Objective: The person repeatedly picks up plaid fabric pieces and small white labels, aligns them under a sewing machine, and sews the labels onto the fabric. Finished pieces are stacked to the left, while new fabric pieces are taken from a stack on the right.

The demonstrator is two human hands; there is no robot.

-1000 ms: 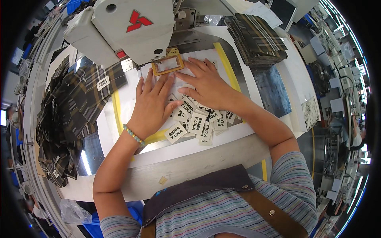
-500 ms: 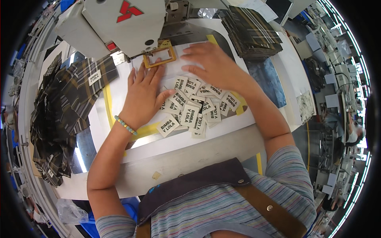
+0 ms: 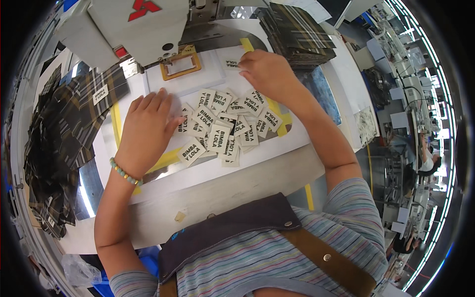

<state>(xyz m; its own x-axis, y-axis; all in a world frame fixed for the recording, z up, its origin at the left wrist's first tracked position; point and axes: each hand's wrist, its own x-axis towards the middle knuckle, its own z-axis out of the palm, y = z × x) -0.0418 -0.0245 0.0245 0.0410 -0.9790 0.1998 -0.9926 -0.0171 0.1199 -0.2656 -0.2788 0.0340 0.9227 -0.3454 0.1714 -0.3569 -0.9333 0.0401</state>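
My left hand (image 3: 147,129) lies on the white work surface with its fingers stretched out, holding nothing. Beside its thumb is a loose heap of small cream labels (image 3: 217,138) with dark print. My right hand (image 3: 267,73) is beyond the heap, its thumb and fingers pinched at the right edge of a single label (image 3: 230,63). To that label's left, the yellow rectangular clamp frame (image 3: 181,67) of a sewing machine (image 3: 138,29) sits over a white sheet (image 3: 213,69). My right fingertips partly cover the single label.
At the far right stands a tall stack of dark plaid fabric pieces (image 3: 302,37). More plaid pieces (image 3: 69,128) are heaped at the left, one bearing a sewn-on label (image 3: 100,94). Yellow tape strips (image 3: 118,123) mark the white surface. The bare table edge (image 3: 232,188) runs before me.
My left hand has drawn back from the clamp frame toward me. The right hand's spread fingers have closed at a label beyond the heap. The whole view has shifted slightly.
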